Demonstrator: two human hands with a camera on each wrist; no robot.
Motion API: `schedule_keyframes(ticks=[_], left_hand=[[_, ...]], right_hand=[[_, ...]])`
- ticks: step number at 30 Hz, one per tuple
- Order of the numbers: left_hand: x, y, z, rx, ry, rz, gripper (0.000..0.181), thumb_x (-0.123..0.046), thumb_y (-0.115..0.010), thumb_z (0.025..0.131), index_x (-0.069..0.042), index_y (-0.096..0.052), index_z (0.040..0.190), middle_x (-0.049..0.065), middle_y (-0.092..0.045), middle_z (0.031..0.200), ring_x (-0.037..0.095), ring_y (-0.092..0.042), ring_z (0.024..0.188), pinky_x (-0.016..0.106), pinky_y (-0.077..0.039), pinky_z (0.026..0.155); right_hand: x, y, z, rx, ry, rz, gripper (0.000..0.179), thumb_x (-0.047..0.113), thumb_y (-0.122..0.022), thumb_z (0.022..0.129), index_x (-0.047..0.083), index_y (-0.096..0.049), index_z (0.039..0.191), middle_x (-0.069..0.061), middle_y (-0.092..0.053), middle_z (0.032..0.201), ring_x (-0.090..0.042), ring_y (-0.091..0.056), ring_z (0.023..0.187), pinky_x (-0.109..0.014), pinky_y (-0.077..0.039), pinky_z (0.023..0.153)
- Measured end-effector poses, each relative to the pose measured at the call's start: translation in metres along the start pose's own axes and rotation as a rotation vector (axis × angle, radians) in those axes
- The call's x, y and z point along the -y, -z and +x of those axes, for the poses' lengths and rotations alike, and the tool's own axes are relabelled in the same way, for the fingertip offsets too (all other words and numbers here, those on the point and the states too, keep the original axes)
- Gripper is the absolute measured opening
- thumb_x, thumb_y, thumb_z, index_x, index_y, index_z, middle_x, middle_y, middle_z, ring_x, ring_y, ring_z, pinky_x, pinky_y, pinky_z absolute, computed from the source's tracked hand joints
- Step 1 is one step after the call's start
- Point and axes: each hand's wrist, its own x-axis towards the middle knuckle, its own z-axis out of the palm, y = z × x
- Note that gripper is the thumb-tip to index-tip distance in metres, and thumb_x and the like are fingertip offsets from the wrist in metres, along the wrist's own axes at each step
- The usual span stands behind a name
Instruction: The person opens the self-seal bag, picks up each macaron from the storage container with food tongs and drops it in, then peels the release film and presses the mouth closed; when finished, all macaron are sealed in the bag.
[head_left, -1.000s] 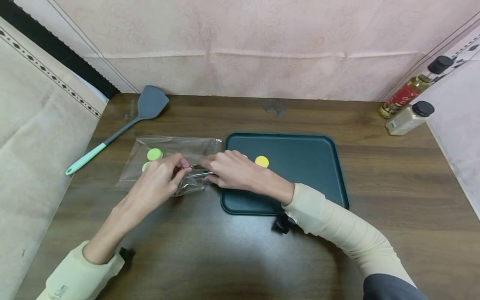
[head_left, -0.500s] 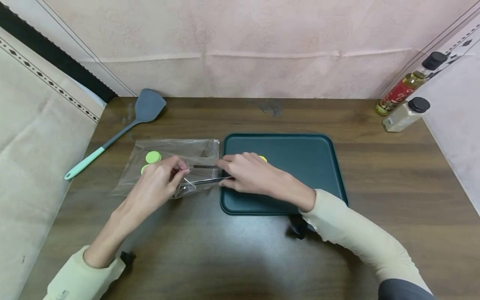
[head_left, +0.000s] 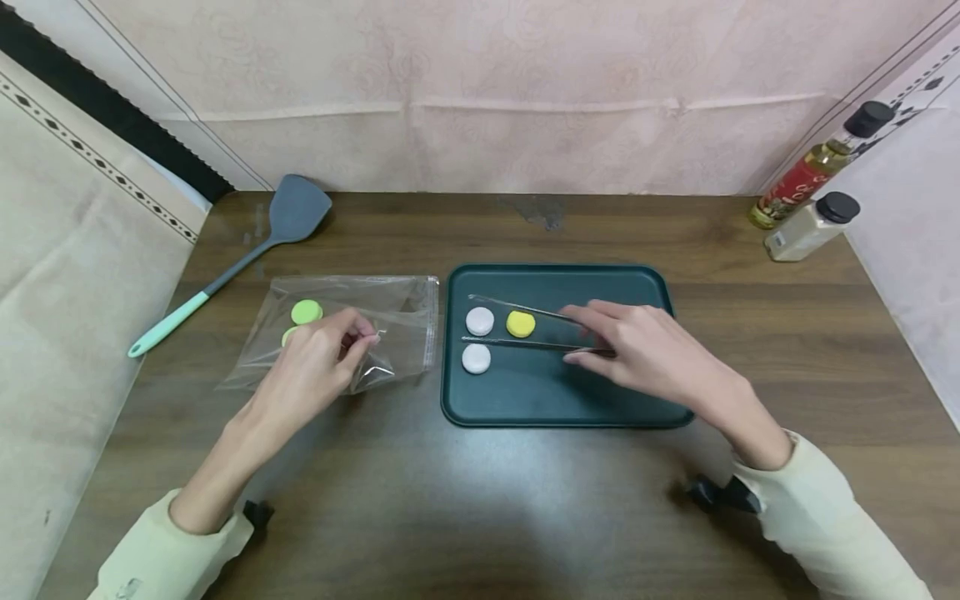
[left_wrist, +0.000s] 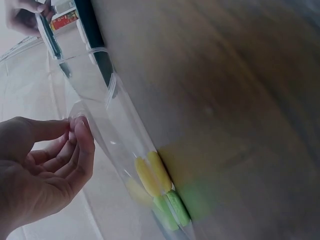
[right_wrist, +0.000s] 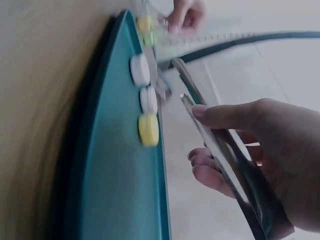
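My left hand [head_left: 326, 350] pinches the upper layer of a clear plastic zip bag [head_left: 408, 312] between thumb and fingertips, lifting it. Inside lie green macarons [head_left: 307, 312] and, in the left wrist view, a yellow macaron [left_wrist: 153, 174]; my hand hides that one from the head camera. My right hand [head_left: 645, 346] grips metal tongs [head_left: 525, 343], their arms spread and nothing between the tips. The tongs hover over a dark green tray [head_left: 570, 400]. Two white macarons [head_left: 480, 322] and one yellow macaron [head_left: 521, 324] sit at the tray's left side.
Behind the bag lies a grey spatula [head_left: 298, 210] with a mint handle, reaching toward the left table edge. At the back right stand an oil bottle [head_left: 801, 185] with a red label and a black-capped seasoning jar [head_left: 810, 229]. A cloth-covered wall bounds the back.
My right hand has drawn the tongs out of the bag's mouth and moved right over the tray, uncovering the white macarons. My left hand stays on the bag.
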Motion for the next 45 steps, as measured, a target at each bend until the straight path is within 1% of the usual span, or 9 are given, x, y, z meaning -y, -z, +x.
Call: schedule_keyframes(ticks=[3, 8, 15, 24, 32, 38, 45], left_hand=[[-0.001, 0.001, 0.001, -0.009, 0.019, -0.005, 0.004, -0.002, -0.074, 0.103, 0.0, -0.073, 0.1, 0.01, -0.077, 0.087, 0.017, -0.066, 0.071, 0.032, -0.052, 0.063], [-0.002, 0.001, 0.002, -0.02, 0.031, -0.013, 0.005, -0.003, -0.073, 0.104, -0.001, -0.073, 0.1, 0.008, -0.075, 0.085, 0.016, -0.064, 0.07, 0.031, -0.051, 0.063], [-0.002, 0.0, 0.001, -0.025, 0.023, -0.01, 0.005, -0.002, -0.074, 0.103, -0.001, -0.073, 0.099, 0.008, -0.075, 0.085, 0.017, -0.065, 0.07, 0.031, -0.051, 0.063], [-0.001, -0.001, 0.001, -0.02, 0.014, -0.01, 0.006, 0.0, -0.074, 0.102, -0.003, -0.073, 0.097, 0.006, -0.074, 0.083, 0.015, -0.062, 0.069, 0.03, -0.05, 0.063], [-0.002, 0.0, 0.0, 0.006, 0.03, -0.017, 0.005, 0.001, -0.075, 0.102, -0.002, -0.072, 0.098, 0.008, -0.075, 0.086, 0.016, -0.061, 0.069, 0.027, -0.049, 0.061], [-0.001, -0.001, -0.001, 0.004, 0.028, -0.019, 0.006, 0.002, -0.074, 0.101, -0.002, -0.072, 0.098, 0.009, -0.075, 0.086, 0.016, -0.063, 0.07, 0.028, -0.051, 0.061], [-0.001, -0.001, -0.001, 0.004, 0.029, -0.022, 0.006, 0.004, -0.074, 0.1, -0.002, -0.072, 0.099, 0.009, -0.076, 0.087, 0.016, -0.064, 0.071, 0.028, -0.052, 0.062]], right_hand=[[-0.011, 0.004, -0.013, -0.027, -0.039, -0.01, 0.046, 0.023, -0.089, 0.095, 0.004, -0.074, 0.134, 0.004, -0.062, 0.082, -0.004, -0.05, 0.066, -0.023, -0.038, 0.054], [-0.026, 0.0, -0.028, -0.015, -0.076, -0.043, 0.045, 0.024, -0.089, 0.094, 0.003, -0.075, 0.13, 0.007, -0.057, 0.079, -0.004, -0.048, 0.067, -0.024, -0.035, 0.053], [-0.037, -0.01, -0.037, -0.003, -0.088, -0.052, 0.043, 0.021, -0.09, 0.093, 0.001, -0.075, 0.128, 0.007, -0.054, 0.075, -0.004, -0.048, 0.064, -0.024, -0.038, 0.054], [-0.041, -0.013, -0.039, -0.008, -0.086, -0.034, 0.038, 0.018, -0.088, 0.095, 0.002, -0.076, 0.127, 0.008, -0.054, 0.074, -0.003, -0.047, 0.064, -0.024, -0.039, 0.055], [-0.045, -0.018, -0.04, -0.062, -0.037, -0.045, 0.035, 0.014, -0.089, 0.093, 0.002, -0.078, 0.123, 0.006, -0.062, 0.076, -0.001, -0.047, 0.062, -0.023, -0.04, 0.052], [-0.042, -0.016, -0.035, -0.047, -0.049, -0.014, 0.036, 0.015, -0.087, 0.096, 0.001, -0.078, 0.127, 0.002, -0.067, 0.081, -0.003, -0.049, 0.064, -0.023, -0.042, 0.055], [-0.033, -0.015, -0.022, -0.052, -0.012, 0.014, 0.036, 0.016, -0.085, 0.097, 0.002, -0.077, 0.129, 0.002, -0.068, 0.081, -0.002, -0.047, 0.063, -0.022, -0.039, 0.053]])
